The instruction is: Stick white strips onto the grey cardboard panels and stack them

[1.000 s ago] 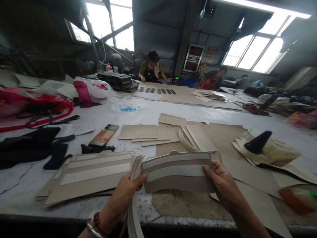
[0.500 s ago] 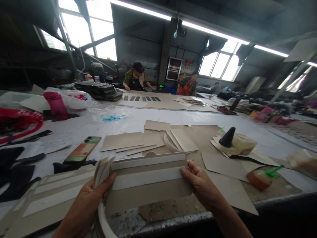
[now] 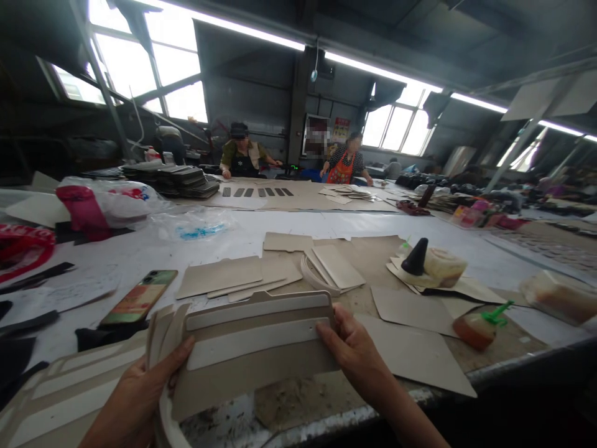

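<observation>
Between my hands is a beige leather-like panel [image 3: 247,379] with two white strips [image 3: 256,344] along its face, held up over the table's front edge and bowed slightly. My left hand [image 3: 135,386] closes round its left end, together with several bent beige layers [image 3: 164,339] and a long curved band that hangs below. Thumb in front, my right hand [image 3: 349,345] pinches the right end. More beige panels with white strips [image 3: 69,381] lie under and beside my left forearm. Just beyond the held panel rest loose beige pieces [image 3: 224,277] and a curled strip with flat pieces [image 3: 333,267].
A phone [image 3: 140,297] lies at left, near plastic bags [image 3: 112,202]. On the right are a black cone [image 3: 415,257], a glue bottle with green nozzle [image 3: 480,326] and flat beige sheets [image 3: 417,354]. Two people [image 3: 242,152] work across the table.
The held panel and both hands sit lower and farther left in view, along with the surroundings. The panel bows a little more. Both hands keep their grip.
</observation>
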A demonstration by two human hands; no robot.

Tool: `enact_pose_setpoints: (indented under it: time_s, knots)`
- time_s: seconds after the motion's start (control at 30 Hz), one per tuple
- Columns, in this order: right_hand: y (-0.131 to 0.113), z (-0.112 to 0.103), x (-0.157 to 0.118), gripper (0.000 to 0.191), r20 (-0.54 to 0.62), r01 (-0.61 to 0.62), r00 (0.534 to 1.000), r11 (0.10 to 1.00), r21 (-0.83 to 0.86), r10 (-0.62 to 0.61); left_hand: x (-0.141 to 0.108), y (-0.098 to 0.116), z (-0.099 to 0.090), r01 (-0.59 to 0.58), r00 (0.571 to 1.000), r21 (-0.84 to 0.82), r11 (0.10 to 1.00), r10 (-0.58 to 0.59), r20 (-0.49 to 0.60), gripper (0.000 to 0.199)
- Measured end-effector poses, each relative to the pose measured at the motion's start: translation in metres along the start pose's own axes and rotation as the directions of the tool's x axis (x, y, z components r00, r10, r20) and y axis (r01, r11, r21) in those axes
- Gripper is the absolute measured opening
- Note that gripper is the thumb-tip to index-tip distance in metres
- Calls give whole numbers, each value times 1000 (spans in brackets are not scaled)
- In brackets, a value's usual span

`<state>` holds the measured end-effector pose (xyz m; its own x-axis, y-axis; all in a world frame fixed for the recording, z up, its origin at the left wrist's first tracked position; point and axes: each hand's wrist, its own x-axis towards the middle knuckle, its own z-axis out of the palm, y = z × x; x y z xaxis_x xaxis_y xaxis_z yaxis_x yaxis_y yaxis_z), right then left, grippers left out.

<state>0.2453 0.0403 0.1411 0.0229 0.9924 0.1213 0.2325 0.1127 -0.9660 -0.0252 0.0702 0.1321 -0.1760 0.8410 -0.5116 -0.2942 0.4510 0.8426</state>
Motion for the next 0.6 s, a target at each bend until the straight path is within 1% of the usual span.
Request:
enact_pose_setpoints:
  time_s: [0.03,0.1,0.13,0.23,0.33,0.43,0.53,0.57,0.6]
  knots:
    - [0,1,2,22,-6,2,1000,999,-52,-2,2,1,-1,7,1000,0,1000,-7,11,56]
    - [0,3,5,20,-6,1,1000,995,-100,-2,6,3,-2,28,999,-3,1000,-27,19,46]
    - [0,4,7,18,-2,2,1000,995,-105,-2,8,3,-3,43,999,-7,999,-43,18,43]
    - [0,5,14,15,9,-1,1000,995,-97,2,15,5,-5,98,995,-15,995,-98,27,41]
    - [6,6,21,14,30,-27,999,998,-54,29,22,4,-3,111,993,-3,994,-111,35,39]
    - [14,7,27,17,63,-68,996,997,21,66,25,4,2,126,992,-16,992,-125,11,30]
    - [23,8,31,19,84,-119,990,989,86,111,26,4,10,123,991,9,992,-122,-59,16]
    - [26,8,32,20,87,-134,988,986,103,125,27,4,13,121,990,36,992,-118,-81,13]
    - [29,8,33,21,90,-149,986,981,122,139,28,3,15,119,989,71,990,-112,-100,15]
